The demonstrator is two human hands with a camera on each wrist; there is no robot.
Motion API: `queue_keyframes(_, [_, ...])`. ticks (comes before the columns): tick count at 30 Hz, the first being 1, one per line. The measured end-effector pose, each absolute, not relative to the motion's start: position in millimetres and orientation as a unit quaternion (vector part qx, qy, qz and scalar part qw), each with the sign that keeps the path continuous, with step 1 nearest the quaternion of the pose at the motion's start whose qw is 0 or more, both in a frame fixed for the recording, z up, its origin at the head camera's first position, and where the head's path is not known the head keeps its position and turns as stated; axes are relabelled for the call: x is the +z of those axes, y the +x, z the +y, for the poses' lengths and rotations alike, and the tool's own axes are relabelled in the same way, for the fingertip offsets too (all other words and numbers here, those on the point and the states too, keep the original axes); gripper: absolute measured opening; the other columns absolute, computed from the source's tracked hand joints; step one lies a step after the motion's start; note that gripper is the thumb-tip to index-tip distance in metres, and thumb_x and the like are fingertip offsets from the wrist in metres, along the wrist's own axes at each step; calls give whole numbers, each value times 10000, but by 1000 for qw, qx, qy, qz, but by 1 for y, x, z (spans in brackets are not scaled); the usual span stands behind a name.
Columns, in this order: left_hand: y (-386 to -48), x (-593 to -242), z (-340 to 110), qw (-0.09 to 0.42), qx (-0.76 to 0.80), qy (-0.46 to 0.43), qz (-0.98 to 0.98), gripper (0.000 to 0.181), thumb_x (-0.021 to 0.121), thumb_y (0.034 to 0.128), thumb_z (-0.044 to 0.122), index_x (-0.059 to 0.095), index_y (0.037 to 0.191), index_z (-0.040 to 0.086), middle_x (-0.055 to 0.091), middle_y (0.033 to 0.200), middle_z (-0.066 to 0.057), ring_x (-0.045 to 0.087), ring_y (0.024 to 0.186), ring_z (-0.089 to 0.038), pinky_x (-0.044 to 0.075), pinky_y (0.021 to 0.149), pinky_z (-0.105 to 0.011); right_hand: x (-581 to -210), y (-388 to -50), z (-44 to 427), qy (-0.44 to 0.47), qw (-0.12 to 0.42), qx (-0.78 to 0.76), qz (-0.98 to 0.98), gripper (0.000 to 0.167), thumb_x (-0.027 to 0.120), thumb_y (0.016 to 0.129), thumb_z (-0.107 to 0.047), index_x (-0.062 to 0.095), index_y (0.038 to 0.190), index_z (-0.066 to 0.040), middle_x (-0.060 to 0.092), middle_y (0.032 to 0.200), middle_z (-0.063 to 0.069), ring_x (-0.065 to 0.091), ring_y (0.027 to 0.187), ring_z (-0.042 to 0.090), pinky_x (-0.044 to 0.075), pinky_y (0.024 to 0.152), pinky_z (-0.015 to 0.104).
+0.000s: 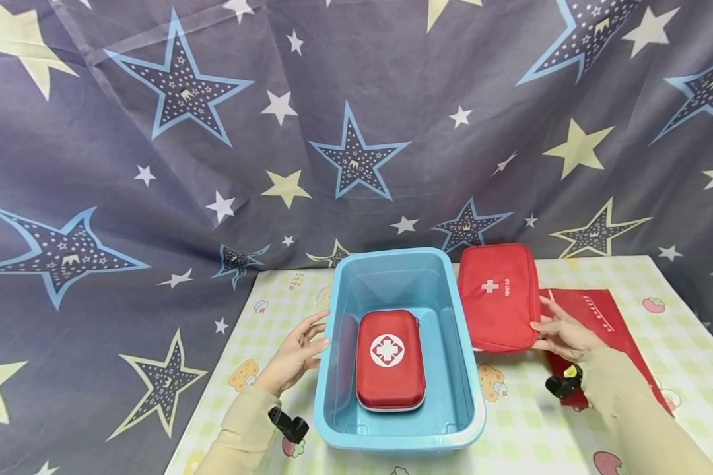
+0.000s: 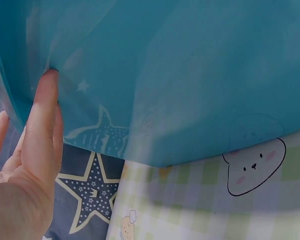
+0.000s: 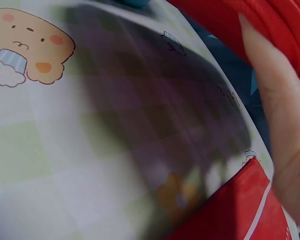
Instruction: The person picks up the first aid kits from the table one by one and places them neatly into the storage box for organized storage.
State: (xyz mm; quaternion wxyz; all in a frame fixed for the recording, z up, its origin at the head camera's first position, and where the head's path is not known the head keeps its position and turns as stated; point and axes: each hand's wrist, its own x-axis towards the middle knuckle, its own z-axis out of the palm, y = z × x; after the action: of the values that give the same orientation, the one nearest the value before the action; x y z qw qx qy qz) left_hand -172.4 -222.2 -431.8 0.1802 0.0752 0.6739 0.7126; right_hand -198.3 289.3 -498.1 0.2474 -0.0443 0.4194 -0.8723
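A light blue plastic bin [image 1: 398, 441] stands on the table. Inside it lies a red hard-shell first aid case [image 1: 390, 369] with a white cross in a round emblem. My left hand [image 1: 297, 353] touches the bin's left side with fairly straight fingers; in the left wrist view one finger [image 2: 42, 110] rests against the outer wall. To the right, my right hand [image 1: 561, 328] grips a red soft first aid pouch [image 1: 493, 316] by its right edge, thumb on the front. The pouch is off the table, its shadow below it, close beside the bin's right wall.
A flat red item [image 1: 600, 323] with white printing lies on the table at the right, partly behind the right hand and forearm. A checked cloth with cartoon prints [image 1: 273, 297] covers the table. Behind hangs a dark star-patterned curtain [image 1: 356, 79].
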Motion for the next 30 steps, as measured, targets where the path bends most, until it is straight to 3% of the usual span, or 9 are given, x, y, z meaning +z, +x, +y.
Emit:
queue_keyframes(5, [-173, -432, -223, 178, 712, 81, 675, 602, 526, 952, 36, 239, 1480, 58, 456, 1288, -81, 624, 946, -111, 572, 746, -350, -493, -195, 290, -18, 237, -873, 427, 738, 387, 968, 72, 11, 1435, -358, 645, 1042, 6, 670, 924, 184, 564, 791, 416])
queue_keyframes(8, [-173, -432, -223, 178, 711, 85, 675, 611, 538, 950, 52, 236, 1481, 61, 455, 1289, -82, 624, 948, -111, 571, 748, -348, -489, -194, 291, -10, 238, -874, 424, 848, 392, 967, 70, -180, 1453, -326, 635, 1034, 4, 671, 912, 183, 568, 781, 413])
queue_keyframes(11, [-172, -432, -223, 178, 710, 86, 676, 615, 548, 948, 67, 239, 1479, 69, 455, 1283, -72, 625, 952, -112, 570, 750, -354, -487, -193, 291, -16, 241, -877, 416, 869, 390, 967, 72, -222, 1442, -322, 630, 1036, 5, 670, 917, 187, 569, 776, 415])
queue_keyframes(18, [-172, -434, -223, 177, 712, 76, 675, 601, 547, 948, 67, 258, 1474, 92, 477, 1255, -24, 628, 953, -112, 573, 752, -359, -486, -191, 292, -32, 242, -881, 405, 817, 376, 971, 74, -160, 1436, -330, 635, 1053, 22, 670, 934, 193, 565, 789, 414])
queue_keyframes(22, [-172, -433, -222, 177, 712, 70, 676, 590, 539, 952, 66, 265, 1473, 109, 477, 1254, -13, 627, 954, -108, 572, 752, -359, -483, -189, 294, -22, 241, -873, 424, 877, 409, 971, 48, -221, 1462, -315, 610, 1043, -25, 663, 937, 170, 565, 790, 409])
queue_keyframes(24, [-171, -432, -222, 177, 710, 73, 677, 590, 533, 956, 69, 257, 1476, 105, 477, 1260, -14, 624, 958, -107, 571, 753, -359, -482, -188, 295, -22, 241, -873, 424, 869, 418, 971, 42, -188, 1472, -329, 606, 1044, -35, 659, 942, 160, 565, 791, 410])
queue_keyframes(27, [-171, -431, -222, 176, 713, 70, 675, 584, 534, 953, 60, 268, 1472, 106, 473, 1268, -36, 626, 952, -108, 572, 750, -356, -483, -189, 298, -48, 244, -880, 404, 719, 379, 974, 65, 95, 1463, -379, 621, 1068, -16, 659, 967, 174, 561, 799, 423])
queue_keyframes(30, [-171, -431, -222, 177, 715, 66, 673, 588, 537, 950, 53, 272, 1472, 107, 461, 1278, -60, 630, 946, -109, 575, 747, -353, -486, -190, 300, -86, 249, -887, 380, 525, 305, 977, 102, 342, 1306, -306, 652, 1110, 44, 660, 1000, 211, 555, 814, 430])
